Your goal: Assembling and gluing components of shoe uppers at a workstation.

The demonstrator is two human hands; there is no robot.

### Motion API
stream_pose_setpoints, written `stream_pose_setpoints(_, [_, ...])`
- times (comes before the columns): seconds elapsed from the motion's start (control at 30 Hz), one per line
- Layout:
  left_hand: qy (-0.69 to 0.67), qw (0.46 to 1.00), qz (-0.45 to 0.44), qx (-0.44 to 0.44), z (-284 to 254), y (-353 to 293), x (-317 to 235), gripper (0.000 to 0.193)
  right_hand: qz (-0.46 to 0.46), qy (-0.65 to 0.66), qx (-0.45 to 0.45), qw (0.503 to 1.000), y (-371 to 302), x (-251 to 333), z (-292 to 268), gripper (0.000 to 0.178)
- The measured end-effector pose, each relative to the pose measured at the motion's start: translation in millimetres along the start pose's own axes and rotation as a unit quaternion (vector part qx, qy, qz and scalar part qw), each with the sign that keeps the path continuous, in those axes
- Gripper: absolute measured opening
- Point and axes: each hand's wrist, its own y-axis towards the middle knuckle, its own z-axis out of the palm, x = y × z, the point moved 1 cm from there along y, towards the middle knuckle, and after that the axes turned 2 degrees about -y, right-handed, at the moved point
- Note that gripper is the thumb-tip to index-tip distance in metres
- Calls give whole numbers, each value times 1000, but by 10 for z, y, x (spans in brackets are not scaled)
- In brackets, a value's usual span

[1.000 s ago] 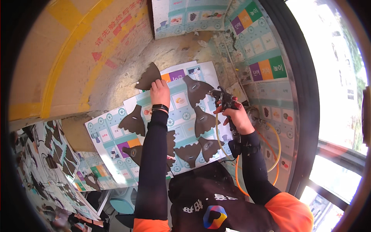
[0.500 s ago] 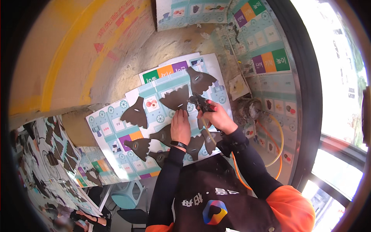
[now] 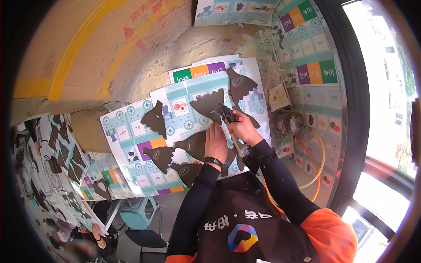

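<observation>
My right hand [image 3: 244, 130] grips a small black spray gun [image 3: 226, 113] with red knobs. Its nozzle end is over the lower right corner of a dark brown fan-shaped piece [image 3: 205, 104] with a scalloped edge. Flat, with its fingers stretched out, my left hand [image 3: 216, 145] rests by that piece's lower edge, close beside the gun. Similar slotted pieces lie around: one at the upper right [image 3: 241, 86], one at the left [image 3: 153, 119], another at the lower left [image 3: 160, 158]. A wide one [image 3: 191, 143] is partly under my left hand and wrist. Others are hidden by my forearms.
Printed sheets [image 3: 125, 179] cover the work surface. A hose [image 3: 322, 153] loops at the right beside printed side panels [image 3: 311, 101]. Cardboard [image 3: 101, 48] stands at the left. Below are a teal stool [image 3: 136, 215] and another person's hand [image 3: 96, 231]. More brown pieces [image 3: 74, 162] lie far left.
The whole scene has shifted in view. My left hand has come a little right, nearer the spray gun, showing more of the wide piece below. The spray gun stays near the same piece.
</observation>
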Motion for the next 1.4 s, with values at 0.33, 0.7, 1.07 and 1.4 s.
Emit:
stream_pose_setpoints(0.33, [1, 1000, -1, -17, 49, -20, -36, 53, -1, -2, 49, 999, -242, 197, -61, 17])
stream_pose_setpoints(0.7, [-54, 998, 6, -15, -121, -46, 15, 48, -18, 10, 6, 1000, -172, 46, -106, 20])
stream_pose_setpoints(1.07, [136, 843, -515, -74, -1175, -1015, 3035, 74, -18, 98, 0, 995, -787, 300, -414, 39])
stream_pose_setpoints(1.4, [-44, 898, -401, -174, -1219, -1216, 3297, 48, -18, 88, 7, 996, -1002, 435, -120, 39])
